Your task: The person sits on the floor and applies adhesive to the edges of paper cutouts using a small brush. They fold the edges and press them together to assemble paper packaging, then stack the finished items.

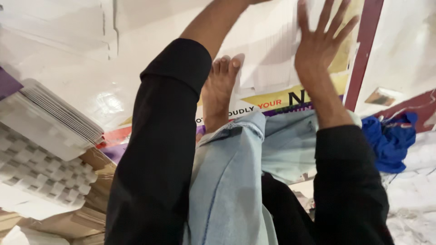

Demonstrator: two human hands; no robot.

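A big printed sheet (272, 97) lies flat on the floor, white with a yellow band and a purple band across its near edge and a dark red strip down its right side. Pale paper pieces (268, 63) lie stacked on it. Its long axis cannot be told, since its far end runs out of view; the bands run left to right, rising a little toward the right.

Left of the sheet sits a stack of white boards (59, 118) over a checkered white panel (36, 170). The left arm, in a black sleeve, reaches up over the sheet, but the left hand is cut off at the top edge, so its state cannot be told. A bare foot (220, 88) rests on the sheet's near edge, toes pointing away. The right hand (320, 43) is spread wide, fingers apart, palm down over the paper pieces, gripping nothing. Right of the sheet lies a crumpled blue cloth (390, 138).
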